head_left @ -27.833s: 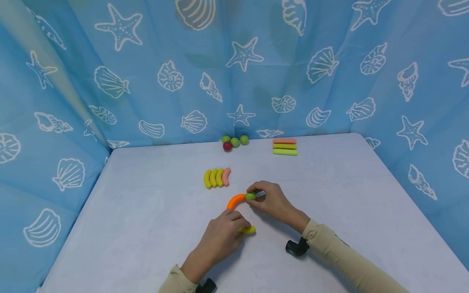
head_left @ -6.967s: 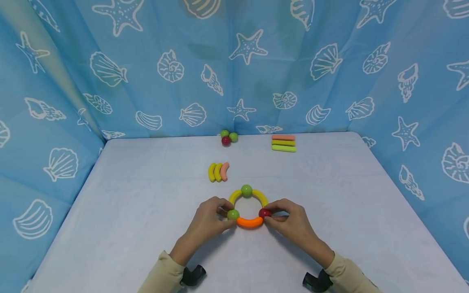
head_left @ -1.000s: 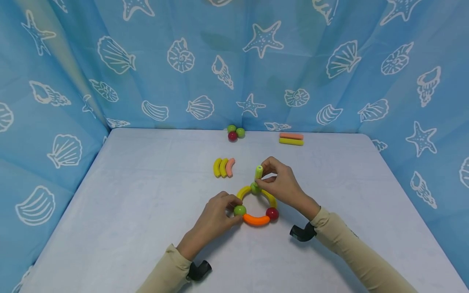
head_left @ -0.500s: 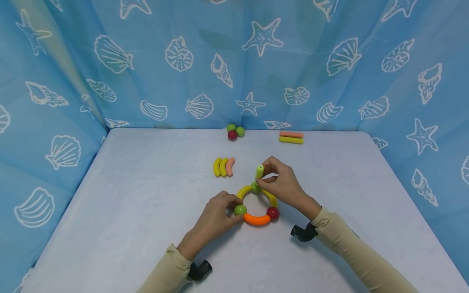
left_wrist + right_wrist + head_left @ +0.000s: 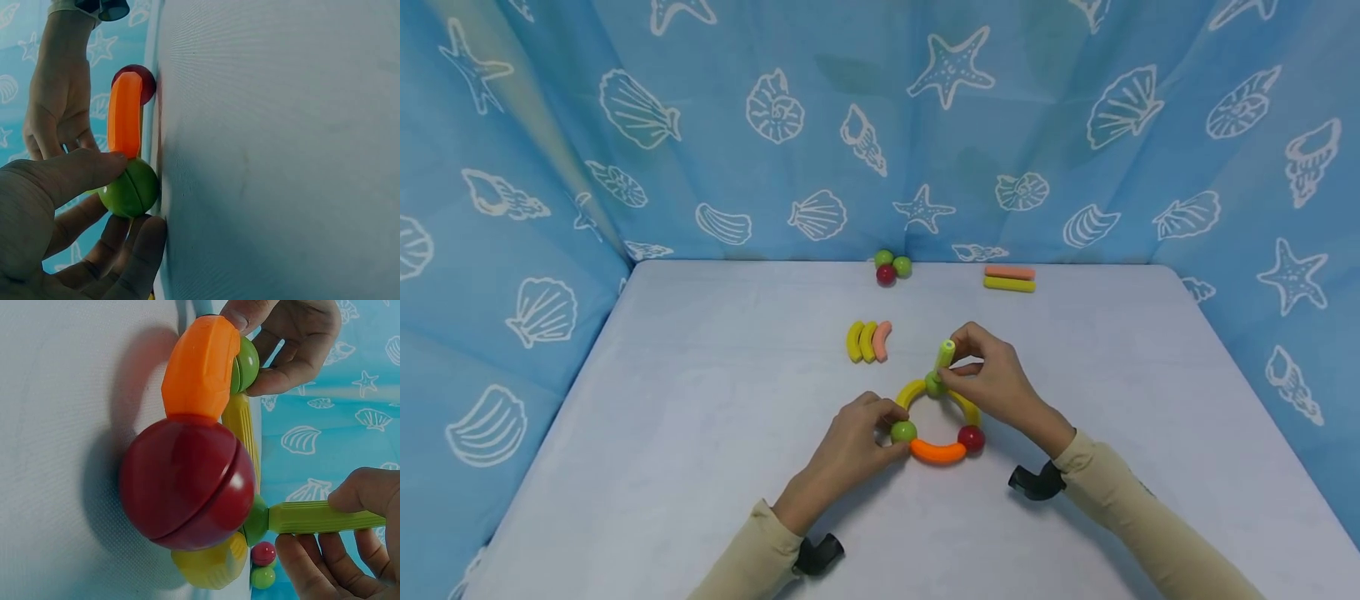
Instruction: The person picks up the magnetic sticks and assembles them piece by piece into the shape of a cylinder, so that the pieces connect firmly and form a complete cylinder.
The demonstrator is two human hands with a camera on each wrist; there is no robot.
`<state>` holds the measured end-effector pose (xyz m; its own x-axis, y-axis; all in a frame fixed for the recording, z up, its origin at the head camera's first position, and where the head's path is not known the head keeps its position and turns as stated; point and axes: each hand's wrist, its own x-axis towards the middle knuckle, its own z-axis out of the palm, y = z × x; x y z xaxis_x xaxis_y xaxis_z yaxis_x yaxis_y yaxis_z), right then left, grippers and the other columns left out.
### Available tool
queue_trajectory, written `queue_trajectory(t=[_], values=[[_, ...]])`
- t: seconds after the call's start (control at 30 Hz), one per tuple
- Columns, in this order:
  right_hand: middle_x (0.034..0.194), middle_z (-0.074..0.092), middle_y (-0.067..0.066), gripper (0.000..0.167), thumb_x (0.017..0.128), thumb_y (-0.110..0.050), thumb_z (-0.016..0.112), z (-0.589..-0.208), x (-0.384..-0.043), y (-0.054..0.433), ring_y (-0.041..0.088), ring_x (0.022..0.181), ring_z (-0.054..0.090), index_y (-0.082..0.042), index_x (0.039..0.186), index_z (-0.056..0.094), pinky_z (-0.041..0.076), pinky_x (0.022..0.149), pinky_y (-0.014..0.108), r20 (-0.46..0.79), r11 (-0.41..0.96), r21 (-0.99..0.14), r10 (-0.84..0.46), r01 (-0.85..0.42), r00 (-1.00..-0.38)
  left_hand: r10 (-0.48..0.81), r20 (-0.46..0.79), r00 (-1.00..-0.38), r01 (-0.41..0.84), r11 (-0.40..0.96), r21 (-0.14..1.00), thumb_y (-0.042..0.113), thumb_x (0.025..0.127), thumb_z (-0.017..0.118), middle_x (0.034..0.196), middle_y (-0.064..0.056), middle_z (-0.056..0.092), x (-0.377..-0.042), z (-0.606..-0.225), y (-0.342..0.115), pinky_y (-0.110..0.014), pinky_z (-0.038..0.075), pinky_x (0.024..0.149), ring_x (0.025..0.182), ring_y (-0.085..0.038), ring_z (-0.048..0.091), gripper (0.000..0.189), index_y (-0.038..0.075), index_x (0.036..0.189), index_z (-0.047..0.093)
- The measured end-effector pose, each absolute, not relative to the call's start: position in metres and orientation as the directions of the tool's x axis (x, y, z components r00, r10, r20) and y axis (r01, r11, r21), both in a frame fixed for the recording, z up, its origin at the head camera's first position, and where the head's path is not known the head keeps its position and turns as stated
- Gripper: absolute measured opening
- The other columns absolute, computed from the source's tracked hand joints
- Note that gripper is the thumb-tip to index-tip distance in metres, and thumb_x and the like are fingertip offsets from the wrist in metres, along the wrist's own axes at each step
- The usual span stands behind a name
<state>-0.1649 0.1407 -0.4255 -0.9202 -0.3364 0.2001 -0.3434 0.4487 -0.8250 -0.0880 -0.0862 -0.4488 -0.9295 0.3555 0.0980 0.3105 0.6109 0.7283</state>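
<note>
A ring of magnetic-looking building pieces lies on the white table: an orange curved rod, two yellow curved rods, a red ball and two green balls. My left hand pinches the left green ball between thumb and fingers. My right hand pinches a light green straight rod, which stands up from the far green ball. In the right wrist view the rod's end touches that ball. Fingers partly cover the rod.
Behind the ring lie two yellow curved rods and a pink curved rod. At the back edge sit two green balls and a red ball. To their right lie an orange-pink straight rod and a yellow straight rod. A blue shell-print curtain hangs behind.
From an orange rod and a green ball, a full ring has formed. Since seven seconds ago, the light green rod left the back row for the far ball. Lately the hands barely move.
</note>
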Motion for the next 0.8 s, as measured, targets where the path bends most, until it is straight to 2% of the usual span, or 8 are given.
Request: queue_trajectory(t=[0.8], values=[[0.098, 0.065, 0.007, 0.031, 0.083, 0.001, 0.077, -0.4281, -0.1686, 0.145, 0.024, 0.097, 0.068, -0.009, 0.105, 0.057, 0.059, 0.077, 0.032, 0.219, 0.426, -0.823, -0.375, -0.377, -0.901, 0.355, 0.109, -0.929, 0.318, 0.61, 0.726, 0.015, 0.081, 0.084, 0.094, 0.002, 0.059, -0.0909, -0.4472, -0.083, -0.027, 0.053, 0.077, 0.088, -0.013, 0.063, 0.029, 0.01, 0.107, 0.072]])
